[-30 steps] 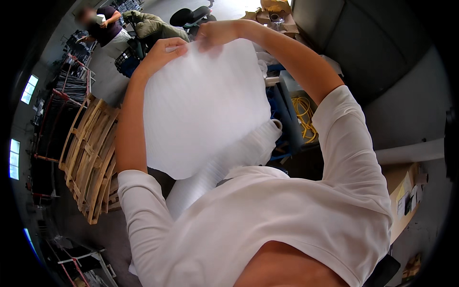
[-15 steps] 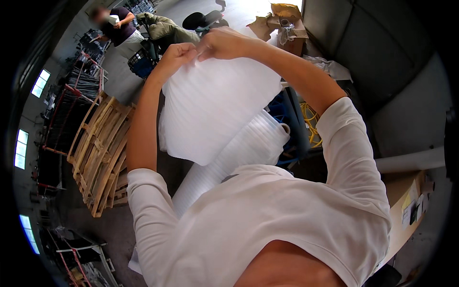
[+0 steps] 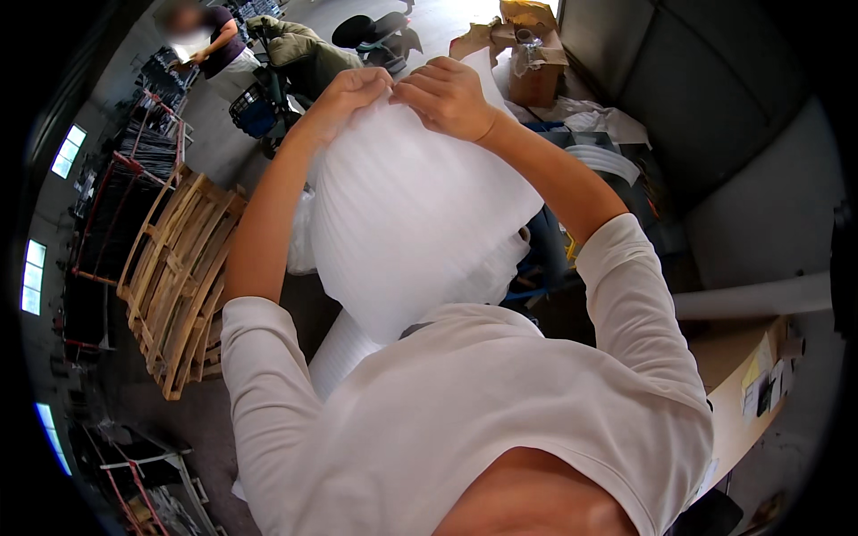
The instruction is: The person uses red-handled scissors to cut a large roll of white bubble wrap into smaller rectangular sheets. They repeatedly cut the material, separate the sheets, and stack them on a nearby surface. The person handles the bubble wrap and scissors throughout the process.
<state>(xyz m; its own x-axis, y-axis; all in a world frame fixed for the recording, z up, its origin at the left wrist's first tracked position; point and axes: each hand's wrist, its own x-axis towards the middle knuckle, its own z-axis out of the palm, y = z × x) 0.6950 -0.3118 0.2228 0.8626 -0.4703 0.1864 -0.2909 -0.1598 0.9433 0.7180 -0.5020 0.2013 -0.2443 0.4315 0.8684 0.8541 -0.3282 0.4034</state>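
A white foam sheet [image 3: 420, 205] hangs in front of me, its upper edge pinched between both hands. My left hand [image 3: 357, 94] is closed on that edge, fingertips together. Right beside it, my right hand [image 3: 444, 98] also grips the edge, its curled fingers almost touching the left ones. The sheet spreads downward in soft folds toward my chest. Behind and below it shows part of a roll of white foam [image 3: 344, 355], with most of the roll hidden by the sheet and my shirt.
Stacked wooden pallets [image 3: 183, 281] stand at left, near red metal racks [image 3: 134, 170]. A person [image 3: 210, 45] holding something white stands far left beside a scooter with a green cover [image 3: 304, 49]. An opened cardboard box [image 3: 536, 67] is at the far right; a white tube [image 3: 755, 299] juts in at right.
Both hands have shifted slightly, the right one turning at the wrist. The foam sheet has been lifted and now hangs lower in front of me, covering more of the roll.
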